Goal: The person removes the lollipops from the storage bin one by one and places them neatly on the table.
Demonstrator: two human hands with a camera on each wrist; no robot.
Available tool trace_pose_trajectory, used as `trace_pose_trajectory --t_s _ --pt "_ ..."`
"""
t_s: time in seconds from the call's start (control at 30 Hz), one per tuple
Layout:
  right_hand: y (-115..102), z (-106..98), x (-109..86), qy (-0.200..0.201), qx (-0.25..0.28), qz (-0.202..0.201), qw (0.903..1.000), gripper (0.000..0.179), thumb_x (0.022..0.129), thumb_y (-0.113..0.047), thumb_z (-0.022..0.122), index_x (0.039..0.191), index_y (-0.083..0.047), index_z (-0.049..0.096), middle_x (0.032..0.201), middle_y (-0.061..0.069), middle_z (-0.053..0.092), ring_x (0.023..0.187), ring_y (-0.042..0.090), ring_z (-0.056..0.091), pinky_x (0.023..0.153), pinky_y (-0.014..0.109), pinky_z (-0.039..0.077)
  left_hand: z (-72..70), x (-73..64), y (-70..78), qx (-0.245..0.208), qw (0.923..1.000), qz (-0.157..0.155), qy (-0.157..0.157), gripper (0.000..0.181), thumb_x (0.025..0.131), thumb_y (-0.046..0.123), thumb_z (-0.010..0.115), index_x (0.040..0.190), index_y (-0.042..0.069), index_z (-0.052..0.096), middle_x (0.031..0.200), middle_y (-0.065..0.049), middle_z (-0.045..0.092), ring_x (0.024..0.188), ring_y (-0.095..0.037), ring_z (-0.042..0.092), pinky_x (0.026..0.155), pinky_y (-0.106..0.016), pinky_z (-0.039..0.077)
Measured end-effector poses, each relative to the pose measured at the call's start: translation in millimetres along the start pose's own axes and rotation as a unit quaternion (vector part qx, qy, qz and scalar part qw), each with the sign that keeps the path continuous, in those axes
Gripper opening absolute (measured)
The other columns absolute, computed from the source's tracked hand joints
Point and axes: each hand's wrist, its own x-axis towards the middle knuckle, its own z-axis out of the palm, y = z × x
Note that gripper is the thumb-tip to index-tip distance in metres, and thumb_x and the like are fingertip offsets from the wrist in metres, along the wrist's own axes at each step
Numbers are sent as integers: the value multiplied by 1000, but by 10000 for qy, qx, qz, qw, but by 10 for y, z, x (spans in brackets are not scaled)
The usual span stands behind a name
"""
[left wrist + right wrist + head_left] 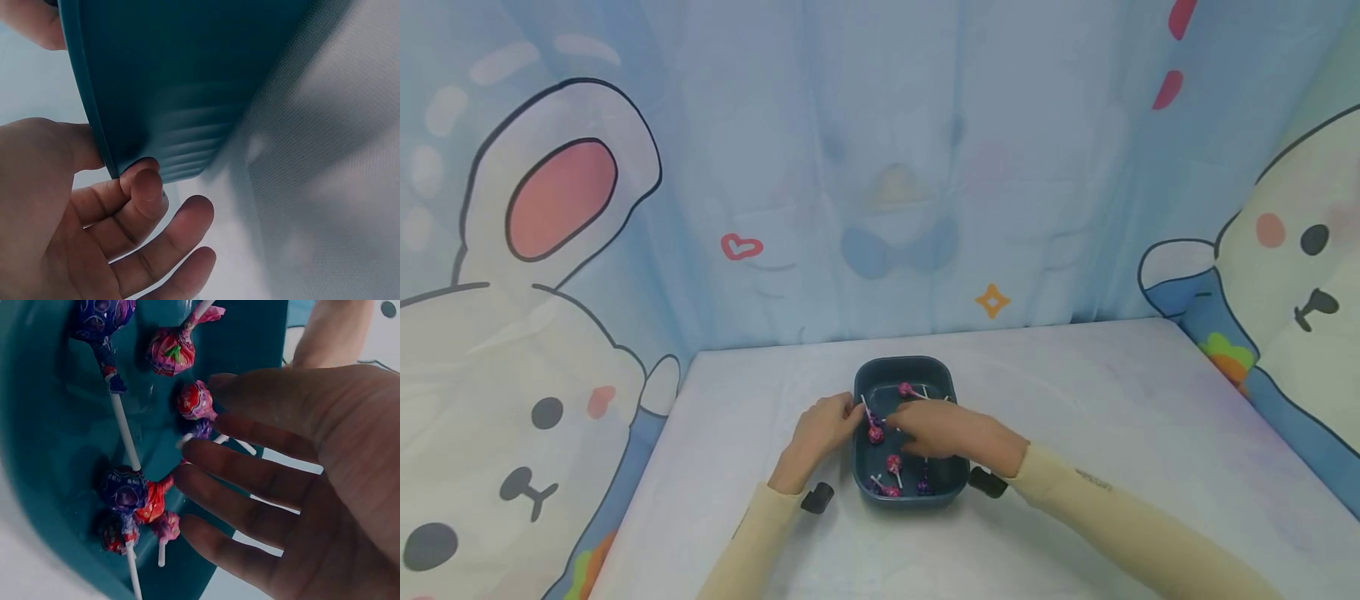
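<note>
Gripping the rim of a dark teal plastic tray point(904, 502), the left hand point(822, 429) shows on the tray's left side in the head view. To its right, the right hand point(943, 429) hangs over the tray (a cream sleeve point(1075, 492) covers that forearm), with wrapped lollipops point(892, 463) around it inside. Beyond both hands is a blue curtain point(880, 100).

From the left wrist, the thumb meets the rim while the index finger curls against the outer wall, the remaining fingers lying loose below.

From the right wrist, the fingers are extended, slightly apart; a red-and-pink lollipop point(194, 400) lies just beside the thumb tip, a purple lollipop point(123, 490) past the fingertips. Whether any fingertip touches candy is hard to tell in this dim light.
</note>
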Motion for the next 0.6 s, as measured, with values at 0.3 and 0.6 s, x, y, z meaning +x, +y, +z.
trace_pose_trajectory --t_s 0.3,0.6 --pt "-104 70 86 -304 -455 -218 9983 37 79 -26 71 115 -22 61 103 -4 65 99 13 61 87 39 48 9 -11 -7 -104 9999 6 -6 29 92 37 48 73 14 50 57 3 45 51 -11 42 46 -26 32" --pt "-157 92 140 -651 -515 -450 9955 23 81 -25 69 103 -22 65 81 -10 62 73 4 55 78 31 51 15 -5 -12 -249 9997 9 -10 29 92 37 48 73 15 50 58 3 45 51 -11 42 46 -26 32"
